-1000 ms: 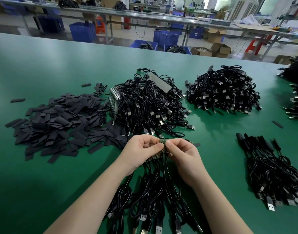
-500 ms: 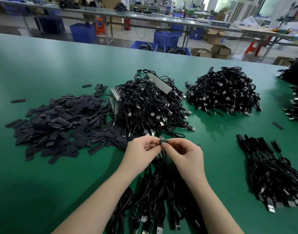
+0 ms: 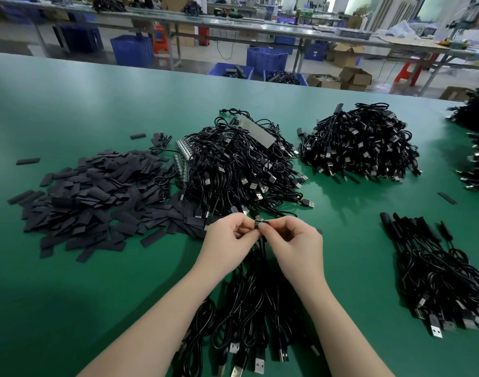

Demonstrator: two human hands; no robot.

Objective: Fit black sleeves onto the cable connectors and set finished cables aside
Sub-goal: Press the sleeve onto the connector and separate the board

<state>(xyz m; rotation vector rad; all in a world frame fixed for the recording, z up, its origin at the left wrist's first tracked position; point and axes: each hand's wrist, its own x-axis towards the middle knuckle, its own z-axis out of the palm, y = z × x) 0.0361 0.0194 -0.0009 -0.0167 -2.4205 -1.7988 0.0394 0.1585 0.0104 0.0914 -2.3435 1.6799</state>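
Centrally, we pinched one small connector (image 3: 260, 222) between left hand (image 3: 227, 240) and right hand (image 3: 295, 242), raised above the cable bundle (image 3: 249, 303), apparently for sleeving; sleeve pile (image 3: 91, 202) lay left.

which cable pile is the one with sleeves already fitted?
The small pile on the table's right side, beside the right hand. Its cables lie aligned with black sleeves on their far ends; the two big far piles are tangled and show bare connectors.
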